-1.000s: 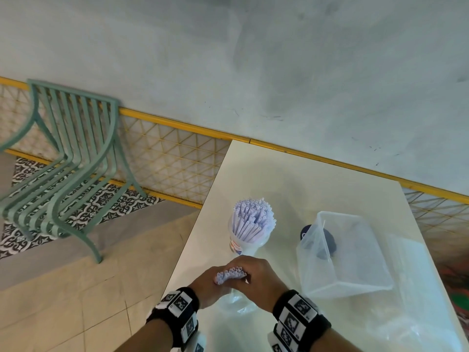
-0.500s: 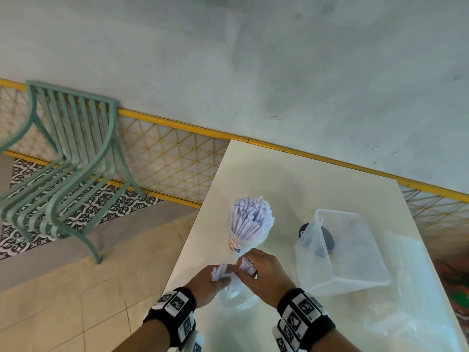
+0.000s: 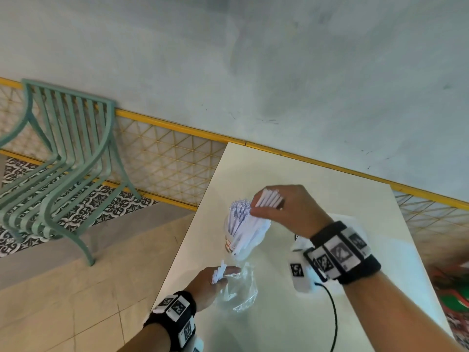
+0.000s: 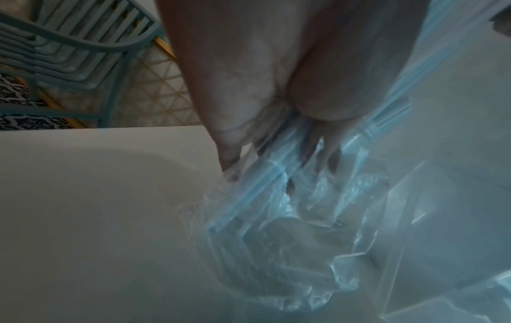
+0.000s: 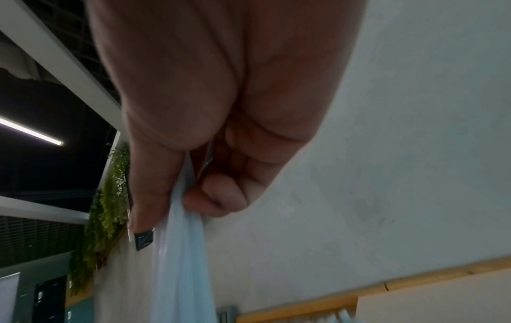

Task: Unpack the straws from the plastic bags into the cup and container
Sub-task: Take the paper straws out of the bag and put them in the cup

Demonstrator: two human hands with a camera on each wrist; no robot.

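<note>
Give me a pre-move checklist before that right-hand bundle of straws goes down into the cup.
1. Right hand grips the bundle of straws: ok.
2. Bundle lined up with the cup: ok, it hangs at the cup's mouth, tilted.
3. Room in the cup: cannot tell, straws already in the cup crowd its mouth.
4. Left hand holds the plastic bag down on the table: ok.
5. Bag emptied: not ok, a few leftover straws stick up at the left hand.
6. Container ready: cannot tell, the right arm hides it.
</note>
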